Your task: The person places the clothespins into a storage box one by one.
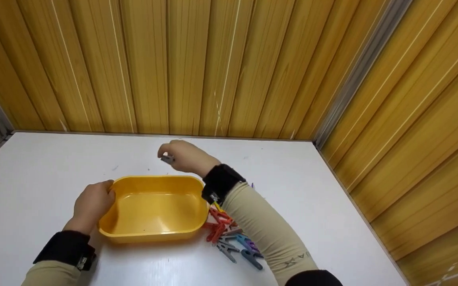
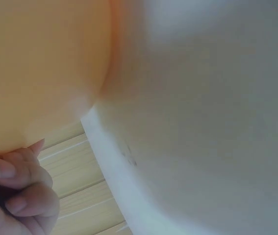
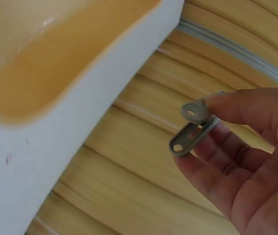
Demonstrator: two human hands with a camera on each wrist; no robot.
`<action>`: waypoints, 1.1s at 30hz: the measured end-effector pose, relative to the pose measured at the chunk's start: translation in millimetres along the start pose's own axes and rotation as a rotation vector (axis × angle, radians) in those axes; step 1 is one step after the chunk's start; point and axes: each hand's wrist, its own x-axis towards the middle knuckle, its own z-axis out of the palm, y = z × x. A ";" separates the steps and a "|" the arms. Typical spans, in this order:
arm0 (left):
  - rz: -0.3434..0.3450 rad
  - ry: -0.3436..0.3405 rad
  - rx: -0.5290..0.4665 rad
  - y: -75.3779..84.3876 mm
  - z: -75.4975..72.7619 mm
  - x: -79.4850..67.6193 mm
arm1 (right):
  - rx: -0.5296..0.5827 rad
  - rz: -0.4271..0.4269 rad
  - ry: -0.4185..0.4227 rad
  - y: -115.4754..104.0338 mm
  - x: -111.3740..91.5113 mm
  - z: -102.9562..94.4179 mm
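A yellow plastic basin [image 1: 153, 238] stands on the white table. My left hand [image 1: 94, 201] grips its left rim; in the left wrist view the curled fingers [image 2: 26, 169] hold the basin's edge. Beyond the far rim, my right hand [image 1: 191, 157] is raised and pinches a grey clothespin [image 1: 167, 159]. The right wrist view shows this clothespin [image 3: 190, 129] between thumb and fingers. At the basin's right side lies a pile of clothespins [image 1: 217, 230] in red, grey, blue and purple, partly hidden by my right forearm.
The white table [image 1: 292, 174] runs back to a wood-patterned panel wall [image 1: 185, 67]. A second panel wall [image 1: 424, 139] borders the right side, with a grey metal strip [image 1: 356, 75] in the corner.
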 end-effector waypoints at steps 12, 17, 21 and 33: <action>-0.021 0.025 -0.009 -2.4 6.9 -5.2 | -0.149 -0.041 -0.246 -36.5 22.4 73.8; -0.027 0.028 -0.001 1.6 7.1 -3.6 | -0.187 -0.052 -0.227 -32.0 21.5 88.6; -0.041 0.033 0.016 4.3 8.5 -4.1 | -0.197 -0.055 -0.208 -27.7 16.1 96.9; -0.089 0.068 0.018 4.3 14.2 -7.3 | -0.215 -0.028 -0.199 -28.0 13.7 106.1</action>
